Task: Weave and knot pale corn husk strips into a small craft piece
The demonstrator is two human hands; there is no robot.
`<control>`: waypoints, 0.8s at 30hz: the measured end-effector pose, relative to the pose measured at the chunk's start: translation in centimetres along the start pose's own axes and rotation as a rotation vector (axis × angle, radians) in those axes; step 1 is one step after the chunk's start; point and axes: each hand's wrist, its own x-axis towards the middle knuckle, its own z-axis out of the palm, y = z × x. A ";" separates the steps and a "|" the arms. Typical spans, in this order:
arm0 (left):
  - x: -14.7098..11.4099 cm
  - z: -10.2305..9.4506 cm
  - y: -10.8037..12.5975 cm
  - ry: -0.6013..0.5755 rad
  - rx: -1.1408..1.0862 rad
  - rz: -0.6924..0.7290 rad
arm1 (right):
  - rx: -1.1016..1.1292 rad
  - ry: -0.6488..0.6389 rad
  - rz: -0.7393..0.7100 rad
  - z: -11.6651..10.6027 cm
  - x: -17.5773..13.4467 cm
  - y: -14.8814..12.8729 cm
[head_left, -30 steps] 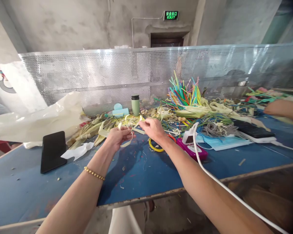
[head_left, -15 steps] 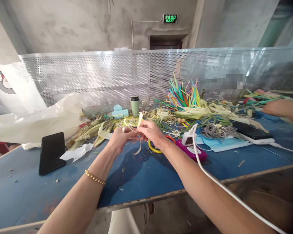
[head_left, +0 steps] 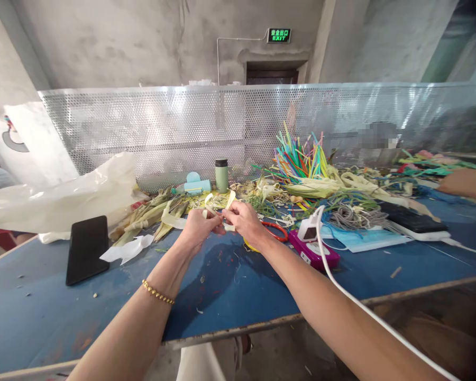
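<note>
Over the middle of the blue table, my left hand [head_left: 199,228] and my right hand [head_left: 246,221] meet at the fingertips. Both are pinched closed on a narrow, pale corn husk strip [head_left: 231,198]. Its ends stick up above the fingers, while the part between the fingertips is mostly hidden. A gold bead bracelet [head_left: 157,292] circles my left wrist. Just beyond my right wrist lies a red ring [head_left: 277,230], with part of a yellow ring [head_left: 250,246] showing beneath the wrist.
Loose corn husks [head_left: 153,214] and a black phone [head_left: 87,248] lie left. Behind stand a green tumbler [head_left: 221,177] and colourful pipe cleaners [head_left: 299,156]. At right are a purple box [head_left: 314,251], white cable [head_left: 341,296], blue mask [head_left: 365,238] and another person's hand [head_left: 466,185].
The husk strip's hanging tail no longer shows below my fingers. My hands remain pinched together, with the left turned slightly. The view has shifted a little, and less of the yellow ring shows.
</note>
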 end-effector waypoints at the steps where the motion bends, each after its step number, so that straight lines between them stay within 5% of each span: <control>1: 0.0 0.0 0.0 -0.001 0.006 0.003 | 0.005 0.001 -0.003 0.1 0.0 0.1; 17: 0.1 -0.1 -0.6 -0.047 -0.043 0.014 | -0.106 0.044 -0.053 0.2 0.2 0.2; 24: 0.2 -0.4 -0.3 -0.119 -0.371 -0.197 | -0.044 0.077 -0.038 0.0 0.5 0.9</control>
